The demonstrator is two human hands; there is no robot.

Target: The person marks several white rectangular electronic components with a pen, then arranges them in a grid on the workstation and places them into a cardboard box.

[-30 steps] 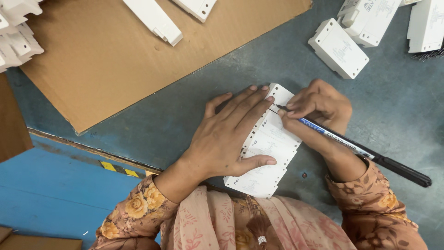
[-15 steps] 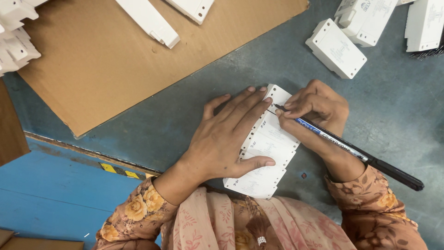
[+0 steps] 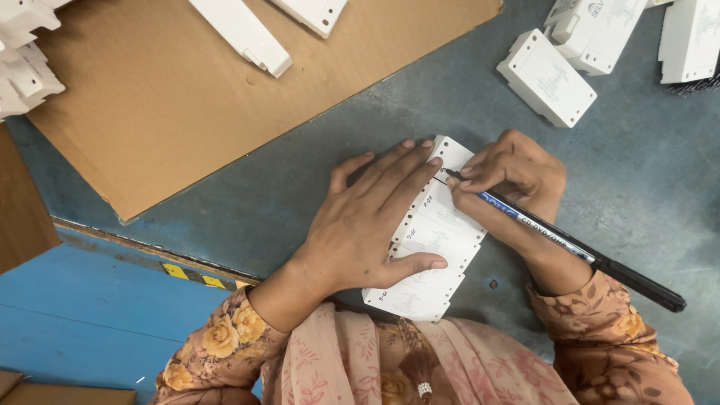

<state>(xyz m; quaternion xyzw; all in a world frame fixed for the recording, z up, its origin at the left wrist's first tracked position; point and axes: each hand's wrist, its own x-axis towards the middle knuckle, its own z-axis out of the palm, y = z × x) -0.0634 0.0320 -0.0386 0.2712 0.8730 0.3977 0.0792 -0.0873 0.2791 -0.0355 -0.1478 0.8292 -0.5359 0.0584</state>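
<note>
Labels [image 3: 433, 238]: white strip with punched edges, lying slantwise on grey table [image 3: 300, 195], small handwriting on each panel. Left hand [image 3: 367, 225] spread flat, pressing strip down, thumb across lower part. Right hand [image 3: 510, 174] pinching black pen [image 3: 570, 244], tip touching upper end. White boxes [image 3: 546, 76] well apart beyond; cardboard [image 3: 187, 97] to left.

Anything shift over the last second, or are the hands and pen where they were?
Hardly anything. The pen in the right hand tilted very slightly, its capped end drifting a little toward the left; the tip stays on the upper end of the white label strip. The left hand is still pressed flat on the strip, thumb across it. The strip, the cardboard sheet and the white plastic boxes have not moved.
</note>
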